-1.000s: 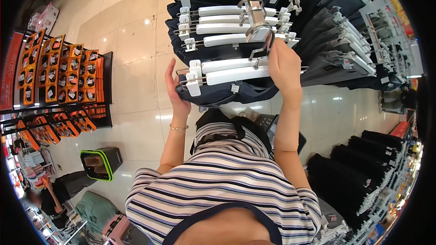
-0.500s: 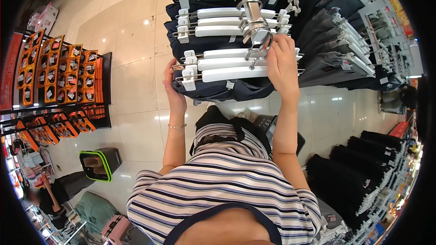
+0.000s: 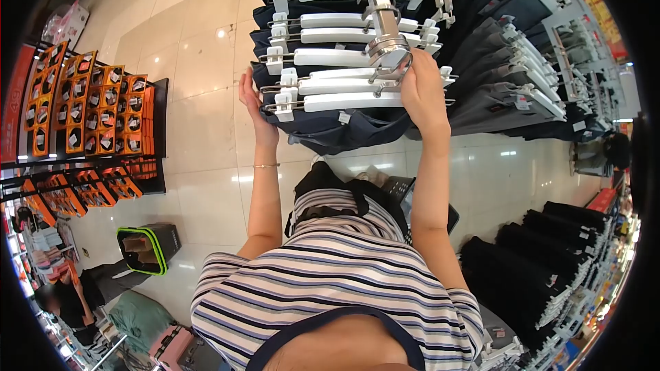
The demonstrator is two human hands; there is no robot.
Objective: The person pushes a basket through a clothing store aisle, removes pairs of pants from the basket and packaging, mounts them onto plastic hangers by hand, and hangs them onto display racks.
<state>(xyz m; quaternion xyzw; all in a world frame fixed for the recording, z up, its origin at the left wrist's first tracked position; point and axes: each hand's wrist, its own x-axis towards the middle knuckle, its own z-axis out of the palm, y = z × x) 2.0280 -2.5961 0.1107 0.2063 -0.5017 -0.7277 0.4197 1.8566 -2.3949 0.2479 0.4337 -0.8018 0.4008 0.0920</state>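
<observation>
Tiled floor (image 3: 206, 113) underlay the rail (image 3: 385, 19); rear hangers (image 3: 333, 36) already hung, while front hangers (image 3: 352, 102) bearing a dark garment (image 3: 330, 136) stood at its tip, seating unclear. Left hand (image 3: 260, 108) was loosely spread beside; right hand (image 3: 425, 93) curled, grip hidden.

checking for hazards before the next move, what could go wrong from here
The hooks of the front white hangers sit near the end of the rail, beside the right hand, so one might slip off. The neighbouring clips are close together and could snag. The left hand is near the wire ends, which might scratch it.
</observation>
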